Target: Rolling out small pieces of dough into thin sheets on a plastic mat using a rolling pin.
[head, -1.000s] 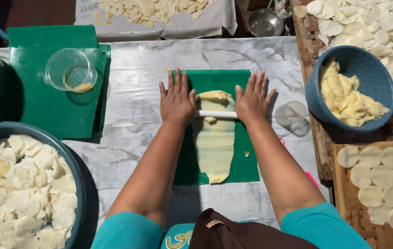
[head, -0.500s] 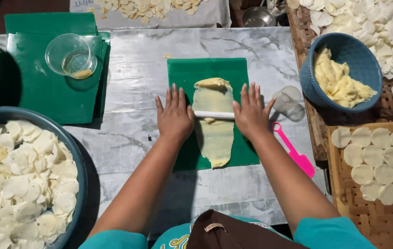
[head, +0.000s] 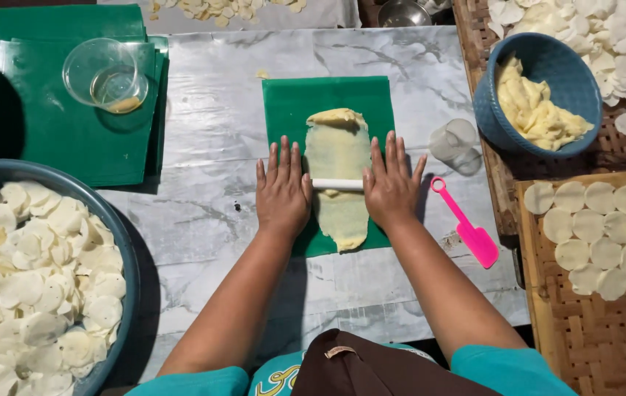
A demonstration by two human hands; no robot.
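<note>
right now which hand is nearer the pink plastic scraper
Right. The right hand lies flat on the white rolling pin, just left of the pink plastic scraper. The left hand is farther left, across the dough strip.

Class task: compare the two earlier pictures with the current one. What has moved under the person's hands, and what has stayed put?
Both flat hands, the left hand and right hand, have drawn the white rolling pin back along the dough strip toward the person, from near its far end to about its middle. Nothing was picked up or released. The green mat, pink scraper, blue bowl and clear cup kept their places.
</note>
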